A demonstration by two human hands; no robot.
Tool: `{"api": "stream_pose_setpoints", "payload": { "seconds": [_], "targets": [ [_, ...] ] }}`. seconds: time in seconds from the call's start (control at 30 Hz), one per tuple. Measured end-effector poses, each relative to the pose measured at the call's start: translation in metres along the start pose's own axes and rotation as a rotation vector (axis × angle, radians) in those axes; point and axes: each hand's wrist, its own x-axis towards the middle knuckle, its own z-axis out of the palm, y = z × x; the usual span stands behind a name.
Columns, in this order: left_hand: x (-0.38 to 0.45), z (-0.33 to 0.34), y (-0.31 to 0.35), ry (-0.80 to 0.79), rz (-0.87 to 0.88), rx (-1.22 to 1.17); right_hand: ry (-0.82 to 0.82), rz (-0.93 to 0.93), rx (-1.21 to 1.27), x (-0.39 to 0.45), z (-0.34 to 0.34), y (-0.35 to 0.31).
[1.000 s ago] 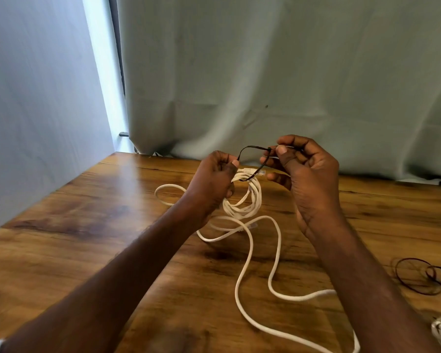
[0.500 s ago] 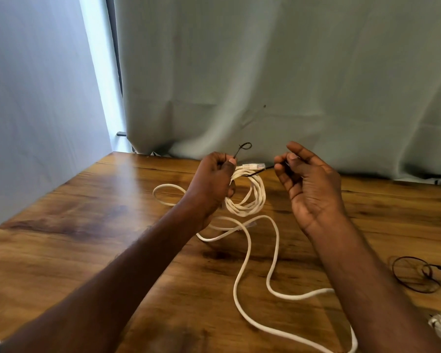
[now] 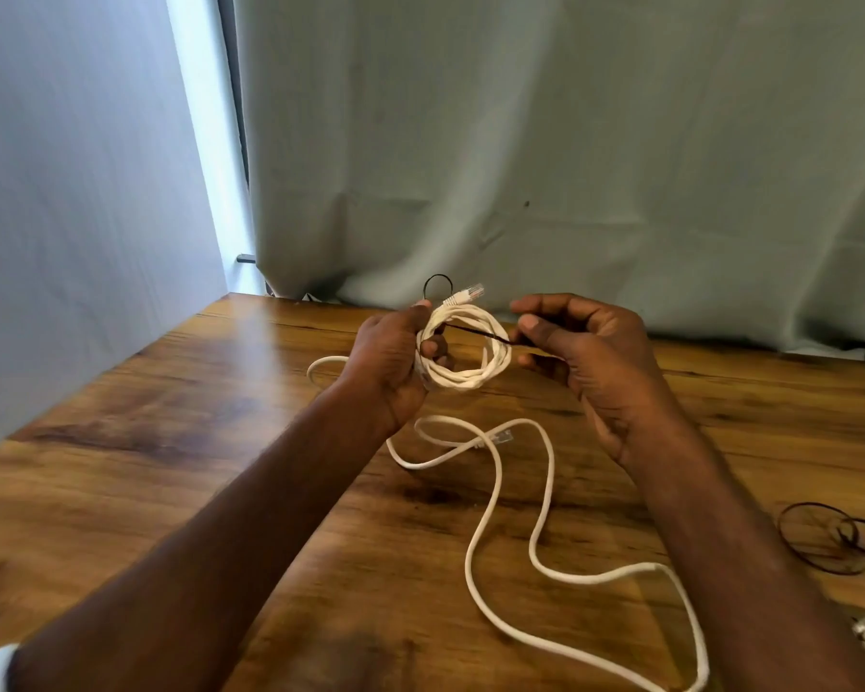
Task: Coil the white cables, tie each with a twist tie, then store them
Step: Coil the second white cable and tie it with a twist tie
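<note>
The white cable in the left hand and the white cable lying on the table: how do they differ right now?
The held white cable is wound into a tight coil, gripped by the left hand, with a dark twist tie across it that the right hand pinches. The loose white cable snakes uncoiled over the wooden table, with no tie on it. Both are white with a clear plug at the end.

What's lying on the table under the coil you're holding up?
Below the coil in the left hand, another white cable snakes loosely across the wooden table, one plug visible. The forearms hide where it runs at the bottom edge.
</note>
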Motion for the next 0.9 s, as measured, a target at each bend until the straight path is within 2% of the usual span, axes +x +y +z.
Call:
{"api": "stream_pose_setpoints", "payload": {
  "seconds": [0.17, 0.27, 0.4, 0.53, 0.63, 0.77, 0.9],
  "targets": [
    [-0.001, 0.000, -0.001, 0.004, -0.018, -0.008, 0.023, -0.174, -0.056, -0.005, 0.014, 0.002],
    [-0.001, 0.000, -0.002, 0.058, 0.031, 0.013, 0.067, -0.231, -0.039, -0.004, 0.013, 0.002],
    [-0.001, 0.000, -0.001, 0.141, 0.067, 0.034, 0.117, -0.364, -0.182, -0.003, 0.008, 0.003],
    [0.008, -0.005, -0.004, 0.136, -0.005, -0.010, 0.082, -0.346, -0.278, -0.001, 0.008, 0.008],
    [0.008, -0.006, -0.005, 0.124, 0.001, 0.020, 0.049, -0.404, -0.350, -0.002, 0.012, 0.011],
    [0.005, -0.002, -0.006, 0.125, 0.031, 0.029, 0.054, -0.431, -0.255, -0.002, 0.015, 0.006],
    [0.001, 0.001, -0.006, 0.135, 0.024, 0.049, -0.016, -0.336, -0.139, 0.002, 0.011, 0.005]
  ]
}}
